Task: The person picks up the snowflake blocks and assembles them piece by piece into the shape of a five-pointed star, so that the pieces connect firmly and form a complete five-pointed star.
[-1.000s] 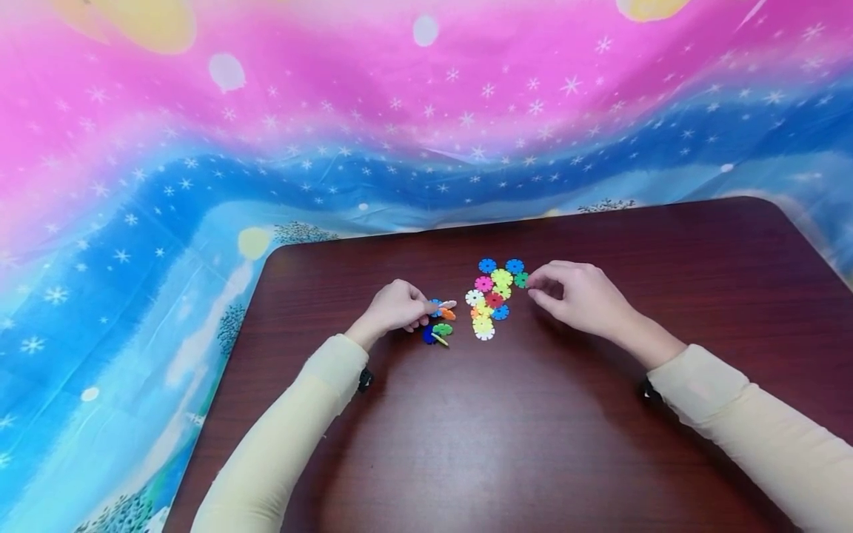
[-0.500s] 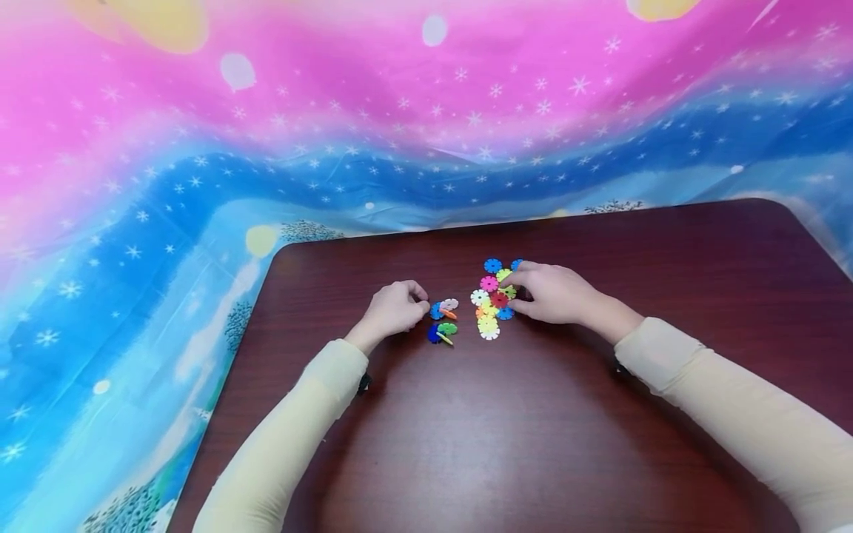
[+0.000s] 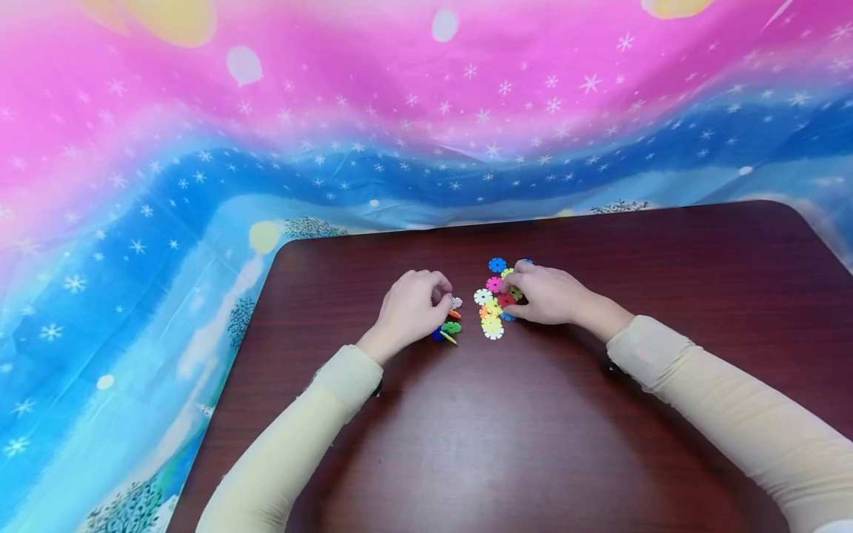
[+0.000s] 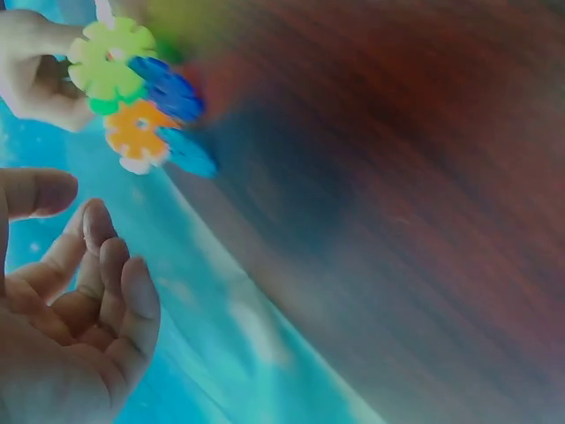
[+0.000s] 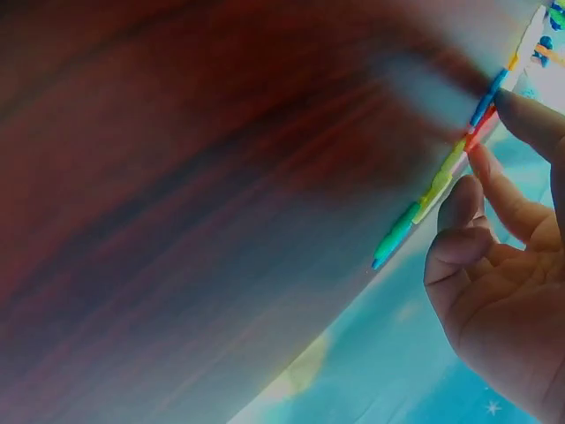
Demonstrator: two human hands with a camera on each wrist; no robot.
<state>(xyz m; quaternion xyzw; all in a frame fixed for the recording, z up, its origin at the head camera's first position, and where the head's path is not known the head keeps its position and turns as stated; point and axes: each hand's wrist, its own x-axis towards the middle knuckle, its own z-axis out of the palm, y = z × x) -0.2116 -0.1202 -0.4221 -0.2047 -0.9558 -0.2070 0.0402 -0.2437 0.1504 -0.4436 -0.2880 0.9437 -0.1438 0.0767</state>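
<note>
Disc clusters apart; table edge beyond; left grip unclasped (right grip: can't tell)

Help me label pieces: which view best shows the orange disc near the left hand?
The left wrist view: the orange disc faces the camera, centre hole showing. Head shows a thin sliver beside the left hand; right wrist, an orange bit at the edge, probably it.

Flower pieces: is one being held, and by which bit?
The left grip holds nothing. The right grip has its fingertips at the red piece; whether it pinches it, and where, cannot be told.
</note>
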